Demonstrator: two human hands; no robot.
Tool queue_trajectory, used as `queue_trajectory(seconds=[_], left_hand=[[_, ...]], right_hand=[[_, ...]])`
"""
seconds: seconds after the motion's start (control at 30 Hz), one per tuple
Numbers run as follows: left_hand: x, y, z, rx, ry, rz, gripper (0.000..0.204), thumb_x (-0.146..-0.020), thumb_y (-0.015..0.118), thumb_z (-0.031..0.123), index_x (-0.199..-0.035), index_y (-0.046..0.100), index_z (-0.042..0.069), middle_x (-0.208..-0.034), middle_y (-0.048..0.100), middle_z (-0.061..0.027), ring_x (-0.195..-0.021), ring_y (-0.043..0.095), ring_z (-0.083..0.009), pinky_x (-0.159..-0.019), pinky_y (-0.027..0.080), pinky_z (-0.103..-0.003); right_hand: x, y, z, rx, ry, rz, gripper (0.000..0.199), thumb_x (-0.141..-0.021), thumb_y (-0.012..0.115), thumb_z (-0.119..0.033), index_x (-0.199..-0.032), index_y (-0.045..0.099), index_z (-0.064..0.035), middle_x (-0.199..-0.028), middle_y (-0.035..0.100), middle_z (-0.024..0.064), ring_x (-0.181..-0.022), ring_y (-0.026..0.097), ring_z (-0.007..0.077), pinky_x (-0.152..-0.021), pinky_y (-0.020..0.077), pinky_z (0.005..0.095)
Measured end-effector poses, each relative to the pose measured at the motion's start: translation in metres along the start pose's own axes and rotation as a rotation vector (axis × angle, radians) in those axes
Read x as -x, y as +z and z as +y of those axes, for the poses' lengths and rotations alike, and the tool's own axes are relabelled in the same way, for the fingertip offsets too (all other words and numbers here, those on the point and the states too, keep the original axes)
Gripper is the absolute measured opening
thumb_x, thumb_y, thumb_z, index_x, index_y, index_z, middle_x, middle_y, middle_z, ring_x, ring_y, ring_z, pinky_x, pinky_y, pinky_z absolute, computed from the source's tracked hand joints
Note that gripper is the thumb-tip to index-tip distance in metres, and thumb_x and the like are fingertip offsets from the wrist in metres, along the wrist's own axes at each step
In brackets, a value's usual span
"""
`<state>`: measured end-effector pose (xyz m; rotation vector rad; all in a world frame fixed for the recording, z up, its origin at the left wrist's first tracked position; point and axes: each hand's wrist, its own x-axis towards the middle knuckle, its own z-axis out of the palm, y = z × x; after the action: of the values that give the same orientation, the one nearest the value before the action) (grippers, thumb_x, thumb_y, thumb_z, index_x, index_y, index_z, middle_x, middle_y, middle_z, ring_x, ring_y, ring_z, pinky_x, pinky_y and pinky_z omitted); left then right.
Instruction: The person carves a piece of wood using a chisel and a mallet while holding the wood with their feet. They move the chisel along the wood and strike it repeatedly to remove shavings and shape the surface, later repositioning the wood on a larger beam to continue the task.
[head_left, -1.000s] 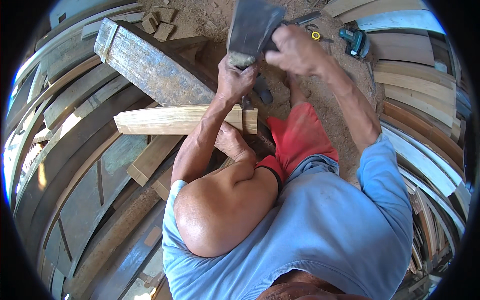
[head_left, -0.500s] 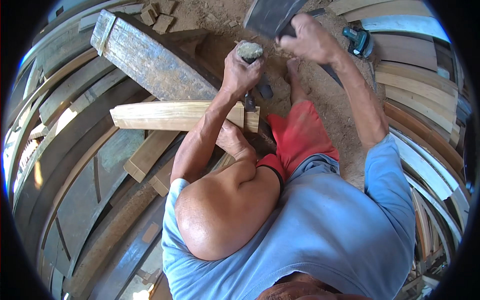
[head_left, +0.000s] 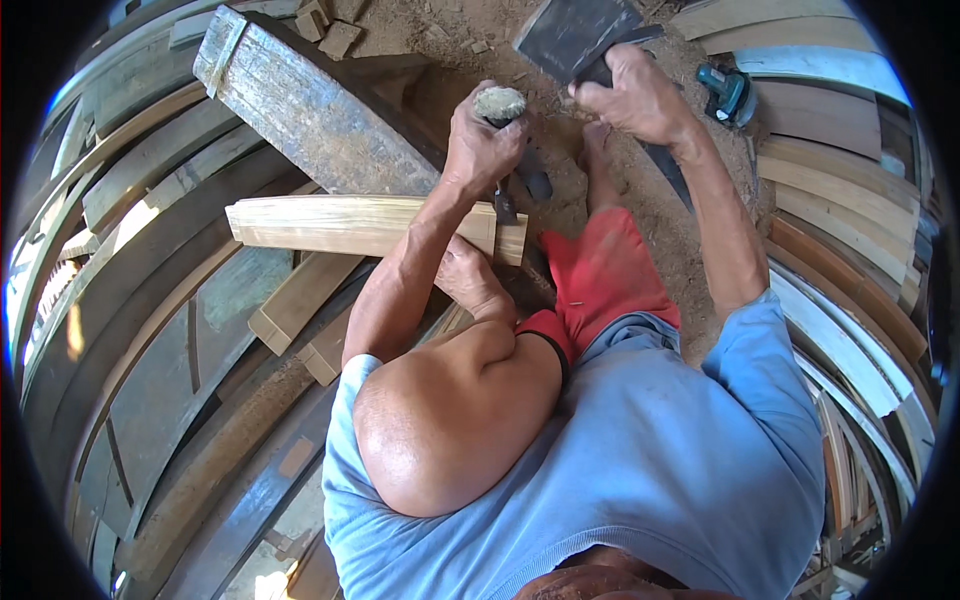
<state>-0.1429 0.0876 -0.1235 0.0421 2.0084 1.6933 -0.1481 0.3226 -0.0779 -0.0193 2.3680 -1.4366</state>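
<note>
My left hand [head_left: 485,142] is closed around the handle of a chisel [head_left: 500,104], whose pale, battered top sticks out above the fist. The dark blade points down onto a light wooden beam [head_left: 340,224], near a line across its right end. Up at the far right, my right hand [head_left: 642,100] grips a mallet [head_left: 577,42] with a broad, dark, block-shaped head. The mallet is raised and apart from the chisel. My bare foot [head_left: 470,275] presses against the near side of the beam, partly hidden by my left forearm.
A thick weathered timber [head_left: 320,115] lies under the beam and slants to the far left. Stacked planks [head_left: 160,210] line the left side, with more boards [head_left: 840,190] on the right. A green power tool [head_left: 727,95] sits on the dusty ground, far right.
The mallet in my right hand has shifted a little to the right, and more of its head shows. My left hand keeps the chisel at the same spot on the beam.
</note>
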Motion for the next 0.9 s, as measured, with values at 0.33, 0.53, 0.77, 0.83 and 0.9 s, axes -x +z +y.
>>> queue_trajectory(seconds=[0.33,0.53,0.77,0.83,0.9], left_hand=[[0.015,0.01,0.012,-0.062,0.169,0.042,0.019,-0.089,0.076,0.015,-0.09,0.063,0.002,-0.076,0.068,-0.003,-0.07,0.06,-0.0099,-0.067,0.052,-0.03],[0.012,0.002,0.002,-0.18,0.126,0.01,0.025,-0.087,0.077,0.022,-0.088,0.063,0.002,-0.075,0.069,-0.0106,-0.068,0.064,-0.0182,-0.069,0.054,-0.034],[0.017,0.012,-0.03,-0.045,0.024,-0.001,0.026,-0.086,0.077,0.021,-0.104,0.071,0.003,-0.088,0.075,-0.0086,-0.083,0.068,-0.0123,-0.08,0.055,-0.03],[0.021,0.013,-0.038,-0.024,0.083,0.029,0.023,-0.086,0.077,0.021,-0.098,0.069,0.002,-0.083,0.073,-0.0085,-0.077,0.066,-0.0123,-0.075,0.055,-0.031],[0.017,0.0,-0.025,-0.162,0.013,-0.012,0.021,-0.086,0.077,0.019,-0.091,0.065,0.003,-0.077,0.069,-0.0068,-0.072,0.063,-0.012,-0.07,0.054,-0.032]], right_hand=[[0.009,-0.01,-0.035,0.253,-0.081,0.044,0.031,-0.085,0.067,-0.018,-0.108,0.067,0.0017,-0.097,0.072,0.0166,-0.085,0.066,0.0216,-0.084,0.0539,0.0381],[0.001,-0.022,-0.04,0.312,0.008,-0.109,0.025,-0.083,0.066,-0.019,-0.1,0.068,-0.0007,-0.086,0.07,0.0124,-0.076,0.063,0.0187,-0.075,0.0539,0.0368],[0.0,0.009,-0.037,0.688,0.201,-0.394,0.037,-0.081,0.065,-0.019,-0.112,0.067,0.0003,-0.098,0.071,0.0181,-0.093,0.068,0.0302,-0.087,0.0531,0.0378],[0.007,0.013,0.001,0.423,-0.032,-0.138,0.039,-0.08,0.066,-0.022,-0.11,0.065,0.0023,-0.097,0.069,0.022,-0.092,0.067,0.0351,-0.086,0.0529,0.0394],[0.011,0.009,-0.015,0.212,-0.105,0.033,0.034,-0.083,0.068,-0.022,-0.107,0.065,0.0024,-0.086,0.068,0.0152,-0.077,0.066,0.0266,-0.074,0.0539,0.0376]])
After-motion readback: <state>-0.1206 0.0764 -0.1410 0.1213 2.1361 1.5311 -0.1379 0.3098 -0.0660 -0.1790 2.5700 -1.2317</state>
